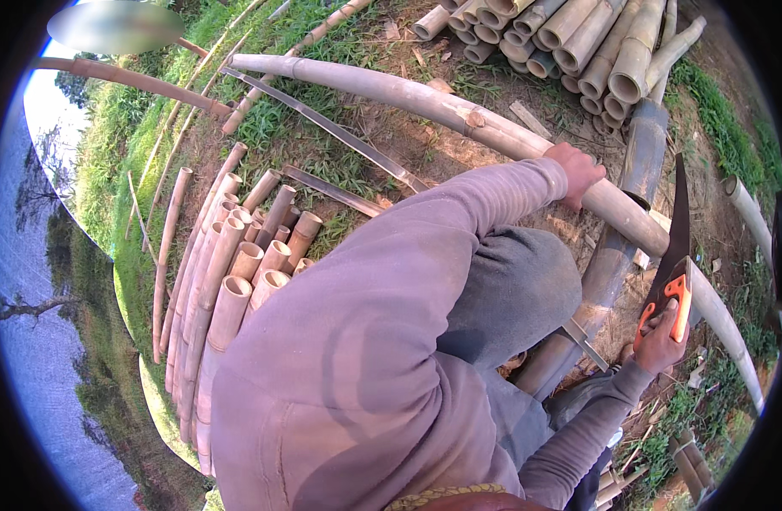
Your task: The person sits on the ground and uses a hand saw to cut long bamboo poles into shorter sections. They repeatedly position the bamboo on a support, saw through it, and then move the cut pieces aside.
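My left hand point(575, 175) is wrapped around a long bamboo pole point(382, 89), pressing on it near its right part. In my right hand point(661, 341) is a handsaw point(678, 217) with an orange handle and a dark blade, its tip pointing up and away. The blade crosses the pole to the right of my left hand. Beyond the blade, the pole line continues as a bamboo length point(727, 336) curving to the lower right; whether it is severed I cannot tell. Under the pole lies a thicker grey bamboo log point(646, 149), set crosswise.
Cut bamboo tubes point(570, 43) are stacked at the far right, with more bamboo tubes point(229, 298) bundled at left. A flat metal blade point(582, 341) lies by the log near my knee. Split bamboo strips point(335, 132) lie on the grass. Another pole point(744, 204) is at right.
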Demonstrator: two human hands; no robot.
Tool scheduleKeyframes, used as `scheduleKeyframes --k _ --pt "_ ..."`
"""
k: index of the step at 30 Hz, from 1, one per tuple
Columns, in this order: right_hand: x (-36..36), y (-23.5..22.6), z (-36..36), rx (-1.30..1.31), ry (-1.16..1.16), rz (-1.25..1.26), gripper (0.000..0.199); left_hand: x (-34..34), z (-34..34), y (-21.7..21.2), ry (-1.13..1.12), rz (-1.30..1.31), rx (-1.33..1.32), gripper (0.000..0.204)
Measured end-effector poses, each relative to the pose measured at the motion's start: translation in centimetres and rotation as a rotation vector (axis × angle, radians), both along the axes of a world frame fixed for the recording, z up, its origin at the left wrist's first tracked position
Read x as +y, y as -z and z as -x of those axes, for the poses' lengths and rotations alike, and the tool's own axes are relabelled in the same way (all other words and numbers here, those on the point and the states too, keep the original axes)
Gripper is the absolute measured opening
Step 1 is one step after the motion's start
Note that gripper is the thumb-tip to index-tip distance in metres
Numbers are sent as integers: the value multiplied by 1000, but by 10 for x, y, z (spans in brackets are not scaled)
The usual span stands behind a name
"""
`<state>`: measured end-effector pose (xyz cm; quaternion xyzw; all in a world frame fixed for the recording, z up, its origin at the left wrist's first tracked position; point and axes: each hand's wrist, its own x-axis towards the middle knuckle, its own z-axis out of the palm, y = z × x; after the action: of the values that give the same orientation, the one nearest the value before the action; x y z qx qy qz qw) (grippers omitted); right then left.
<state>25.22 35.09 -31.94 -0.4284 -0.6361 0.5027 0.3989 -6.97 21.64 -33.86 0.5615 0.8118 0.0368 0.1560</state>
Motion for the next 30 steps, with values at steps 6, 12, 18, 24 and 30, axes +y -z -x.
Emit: scheduleKeyframes --k 6,12,18,24,30 --pt "-129 15 -147 -171 113 -93 15 2 1 10 3 -70 43 62" --pt "-118 22 -130 -204 32 -278 15 13 -8 12 -78 48 91 64" --pt "5 26 9 -78 77 -294 14 24 -14 0 -47 52 106 64" --pt "-158 13 -147 -109 104 -31 13 10 -8 4 -80 94 105 66" --pt "-86 29 -86 -166 84 -104 16 16 -12 5 -85 58 120 62"
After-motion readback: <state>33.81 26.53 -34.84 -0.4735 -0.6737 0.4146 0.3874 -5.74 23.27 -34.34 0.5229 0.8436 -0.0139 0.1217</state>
